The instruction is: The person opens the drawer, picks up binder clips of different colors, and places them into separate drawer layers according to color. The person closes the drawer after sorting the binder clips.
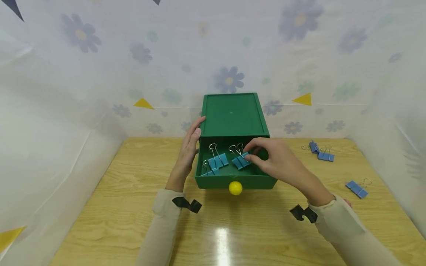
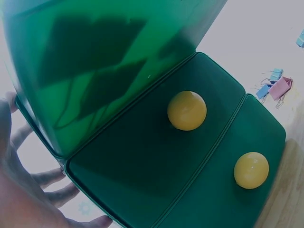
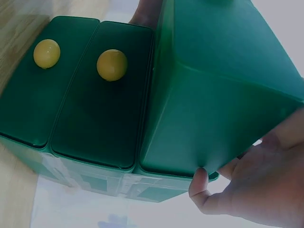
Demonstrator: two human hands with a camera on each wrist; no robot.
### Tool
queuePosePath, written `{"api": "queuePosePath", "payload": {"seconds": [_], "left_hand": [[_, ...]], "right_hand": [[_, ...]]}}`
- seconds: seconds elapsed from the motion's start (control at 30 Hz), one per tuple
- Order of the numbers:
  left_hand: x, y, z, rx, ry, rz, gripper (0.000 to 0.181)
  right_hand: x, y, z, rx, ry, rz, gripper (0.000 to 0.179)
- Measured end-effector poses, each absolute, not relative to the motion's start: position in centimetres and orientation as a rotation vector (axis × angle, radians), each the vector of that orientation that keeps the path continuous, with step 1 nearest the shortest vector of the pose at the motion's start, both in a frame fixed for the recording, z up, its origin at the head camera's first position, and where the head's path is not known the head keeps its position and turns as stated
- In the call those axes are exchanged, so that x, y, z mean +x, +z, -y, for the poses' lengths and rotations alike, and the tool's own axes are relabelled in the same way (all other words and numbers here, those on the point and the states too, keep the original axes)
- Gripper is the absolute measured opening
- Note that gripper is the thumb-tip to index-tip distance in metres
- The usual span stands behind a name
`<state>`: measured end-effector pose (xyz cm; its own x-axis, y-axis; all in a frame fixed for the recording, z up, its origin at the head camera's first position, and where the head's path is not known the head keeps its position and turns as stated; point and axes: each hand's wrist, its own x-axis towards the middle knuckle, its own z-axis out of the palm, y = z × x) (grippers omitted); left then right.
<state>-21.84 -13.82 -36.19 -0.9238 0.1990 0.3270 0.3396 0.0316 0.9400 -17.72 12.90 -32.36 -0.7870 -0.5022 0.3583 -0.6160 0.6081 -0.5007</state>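
A green drawer box stands on the table with its top drawer pulled out by its yellow knob side. My left hand lies along the box's left wall, fingers straight; the left wrist view shows its fingertips at the box edge. Over the drawer's right part, my right hand pinches a blue binder clip between thumb and forefinger. Blue binder clips with raised wire handles lie at the left inside. In the right wrist view, the drawer wall hides part of the right hand.
Two lower drawers are closed, each with a yellow knob. On the table to the right lie more blue binder clips, with a pink clip among them in the left wrist view. A flowered sheet hangs behind.
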Motion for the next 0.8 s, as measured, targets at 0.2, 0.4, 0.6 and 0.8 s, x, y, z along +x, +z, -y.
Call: {"api": "queuePosePath", "payload": {"seconds": [0.2, 0.4, 0.6, 0.8], "left_hand": [[-21.8, -35.9, 13.8, -0.575, -2.031, 2.179, 0.045], [-21.8, -35.9, 13.9, -0.566, -2.032, 2.184, 0.045], [-22.6, -36.9, 14.0, -0.557, -2.030, 2.186, 0.044], [-23.7, -38.5, 14.1, -0.541, -2.020, 2.186, 0.043]], "right_hand": [[-17.7, -31.9, -12.7, 0.951, 0.908, 2.662, 0.014], [-17.7, -31.7, -12.6, 0.938, 0.856, 2.705, 0.015], [-17.8, -31.9, -12.6, 0.941, 0.854, 2.742, 0.015], [-17.7, -32.0, -12.8, 0.900, 0.911, 2.760, 0.017]]}}
